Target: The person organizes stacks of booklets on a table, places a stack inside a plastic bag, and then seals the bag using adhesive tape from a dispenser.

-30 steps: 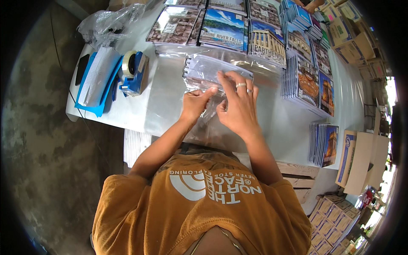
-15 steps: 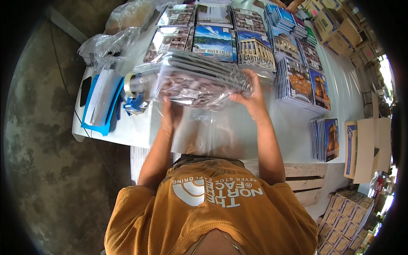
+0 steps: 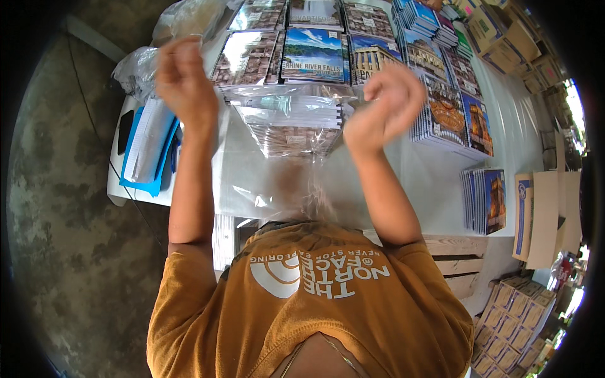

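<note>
A bundle of spiral-bound notebooks [image 3: 293,138] stands on the table in front of me, wrapped in a clear plastic bag [image 3: 258,107]. Loose plastic spreads from it toward my body. My left hand [image 3: 186,82] is raised to the left of the bundle, near crumpled clear plastic; its fingers are curled but blurred. To the right of the bundle, my right hand [image 3: 387,107] is lifted in front of a stack with a temple cover, its bent fingers smeared by motion. Both hands are apart from the bundle. Whether either holds anything thin cannot be made out.
Stacks of notebooks with photo covers [image 3: 313,55] fill the table's far side and right. A small notebook stack [image 3: 484,201] sits near the right edge. Blue folders with white paper [image 3: 148,151] and a dark phone [image 3: 125,132] lie left. Cardboard boxes [image 3: 545,217] stand beyond the table.
Both hands have let go of the bagged bundle and risen, the left up and leftward, the right slightly rightward. The bundle now rests on the table. My left arm hides the tape dispenser's earlier place.
</note>
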### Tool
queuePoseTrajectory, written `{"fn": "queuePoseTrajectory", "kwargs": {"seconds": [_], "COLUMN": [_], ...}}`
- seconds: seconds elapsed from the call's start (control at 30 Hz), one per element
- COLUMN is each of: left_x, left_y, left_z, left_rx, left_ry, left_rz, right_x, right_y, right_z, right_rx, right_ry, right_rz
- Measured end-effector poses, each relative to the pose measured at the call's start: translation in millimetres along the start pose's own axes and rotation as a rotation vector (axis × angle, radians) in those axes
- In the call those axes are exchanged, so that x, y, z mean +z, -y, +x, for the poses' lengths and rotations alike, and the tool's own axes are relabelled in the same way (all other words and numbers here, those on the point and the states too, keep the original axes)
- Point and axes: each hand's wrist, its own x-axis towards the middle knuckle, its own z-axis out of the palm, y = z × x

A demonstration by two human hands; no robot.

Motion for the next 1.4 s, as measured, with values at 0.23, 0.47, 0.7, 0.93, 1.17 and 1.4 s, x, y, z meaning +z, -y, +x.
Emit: {"fn": "queuePoseTrajectory", "kwargs": {"seconds": [0.23, 0.47, 0.7, 0.93, 1.17, 1.4], "left_x": [-33.9, -7.7, 9.3, 5.6, 2.9, 28.3], "left_y": [70.5, 20.7, -9.0, -7.6, -6.8, 30.3], "left_z": [-104.3, -146.0, -135.2, -127.2, -82.3, -28.1], "left_rx": [-0.337, -0.254, 0.194, 0.154, -0.569, -0.292], "left_ry": [0.618, 0.283, 0.598, 0.695, 0.501, 1.024], "left_rz": [-0.157, 0.211, 0.734, 0.423, -0.388, 0.362], "right_x": [13.4, 32.3, 3.5, 4.3, 14.3, 10.6], "right_y": [24.0, -11.3, 10.2, 13.8, 14.3, 12.6], "right_z": [-76.4, -30.3, -46.9, -68.5, -64.8, -65.8], "right_rx": [-0.166, 0.139, 0.050, 0.100, 0.063, -0.027], "right_ry": [0.844, 0.887, -0.103, 0.632, 0.694, 0.676], "right_rz": [-0.725, -0.959, -0.810, -0.958, -0.977, -0.970]}}
